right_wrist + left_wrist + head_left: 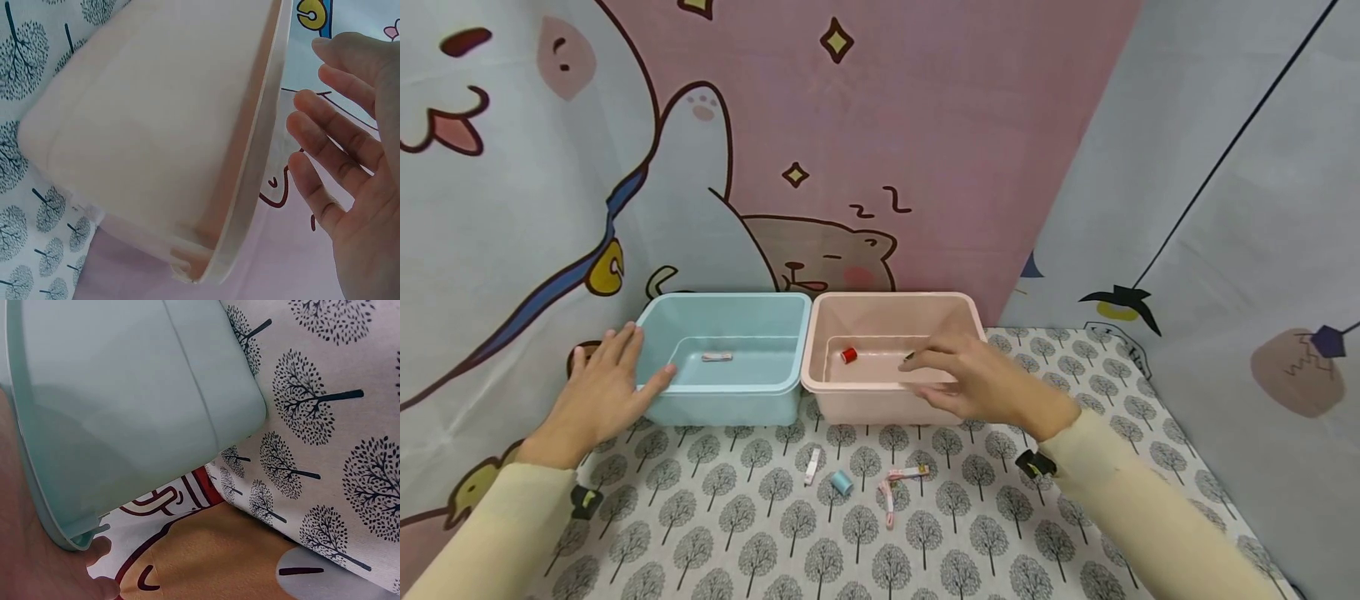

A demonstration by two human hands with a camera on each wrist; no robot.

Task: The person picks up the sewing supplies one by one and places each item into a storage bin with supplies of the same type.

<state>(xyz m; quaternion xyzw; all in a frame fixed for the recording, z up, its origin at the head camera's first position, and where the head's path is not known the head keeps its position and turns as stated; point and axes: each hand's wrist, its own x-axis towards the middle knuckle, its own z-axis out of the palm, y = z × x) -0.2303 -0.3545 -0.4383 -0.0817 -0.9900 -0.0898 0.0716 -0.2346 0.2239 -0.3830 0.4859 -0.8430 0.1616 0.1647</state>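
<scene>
My left hand [606,383] rests on the left edge of a light blue plastic bin [722,408], fingers spread. Inside that bin lies a small pale strip [717,357] with pinkish marks. Over the front right of a pink plastic bin [857,406] hovers my right hand [973,375]. Its fingers are loosely bent and apart, with nothing between them in the right wrist view [356,137]. A small dark thing [909,357] shows by the fingertips in the head view. A red thread spool [848,356] lies on the pink bin's floor.
On the tree-print cloth [760,533] before the bins lie a short white strip [812,467], a blue thread spool [842,482] and a bent pink-and-white tape [891,492]. A cartoon-printed curtain [962,167] hangs right behind both bins.
</scene>
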